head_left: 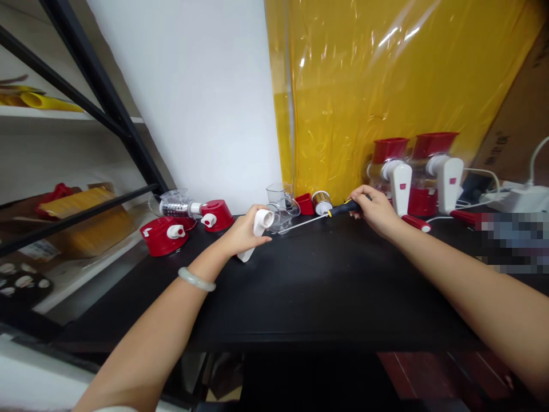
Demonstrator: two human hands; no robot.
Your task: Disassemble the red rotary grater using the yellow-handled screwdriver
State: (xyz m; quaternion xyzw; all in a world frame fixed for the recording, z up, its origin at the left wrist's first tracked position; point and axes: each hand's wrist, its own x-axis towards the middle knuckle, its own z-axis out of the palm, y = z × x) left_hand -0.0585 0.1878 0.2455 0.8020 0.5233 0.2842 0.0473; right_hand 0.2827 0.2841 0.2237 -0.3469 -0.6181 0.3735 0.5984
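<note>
My left hand (243, 233) is closed around a white crank handle (263, 218), its round socket end turned toward the right. In my right hand (372, 210) is a screwdriver (343, 208) with a dark and yellow grip. Its long metal shaft points left, and the tip is close to the crank handle, apparently apart from it. Just behind the tip stands a clear plastic grater housing (279, 197). A red plastic piece (305, 204) and a metal grater drum (321, 202) lie to the right of the housing, near the screwdriver.
Two red-and-white rotary graters (400, 186) stand at the right. Red grater bases (163, 239) and a drum (176, 209) are at the left. A black-framed shelf (124, 114) borders the left side. Yellow plastic film (386, 74) hangs behind the black table (326, 286). A white power adapter (523, 197) lies far right.
</note>
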